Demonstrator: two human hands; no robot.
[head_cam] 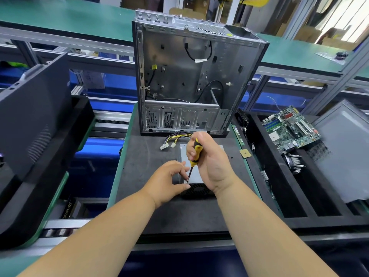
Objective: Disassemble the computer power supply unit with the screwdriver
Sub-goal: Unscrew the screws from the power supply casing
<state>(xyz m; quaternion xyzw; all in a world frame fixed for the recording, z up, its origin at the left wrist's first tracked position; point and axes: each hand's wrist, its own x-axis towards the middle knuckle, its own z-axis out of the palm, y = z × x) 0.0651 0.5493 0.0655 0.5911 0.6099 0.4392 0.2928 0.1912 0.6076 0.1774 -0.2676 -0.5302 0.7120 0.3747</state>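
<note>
A grey metal power supply unit (196, 175) lies on the black mat (151, 212) in front of me, its black fan grille facing me. Its bundle of yellow and black cables (176, 137) with white plugs trails off its far side. My right hand (209, 160) grips the yellow and black screwdriver (193, 158) upright, the tip down on the unit's near left top corner. My left hand (169, 181) holds that corner of the unit, fingertips curled close to the screwdriver's shaft. Both hands hide much of the unit's top.
An emptied computer case (191, 76) stands open behind the unit. At the right, a black tray (295, 196) holds a green motherboard (289, 128) and a grey side panel (343, 148). Dark case panels (34, 116) lean at the left. A small tan piece (245, 153) lies on the mat.
</note>
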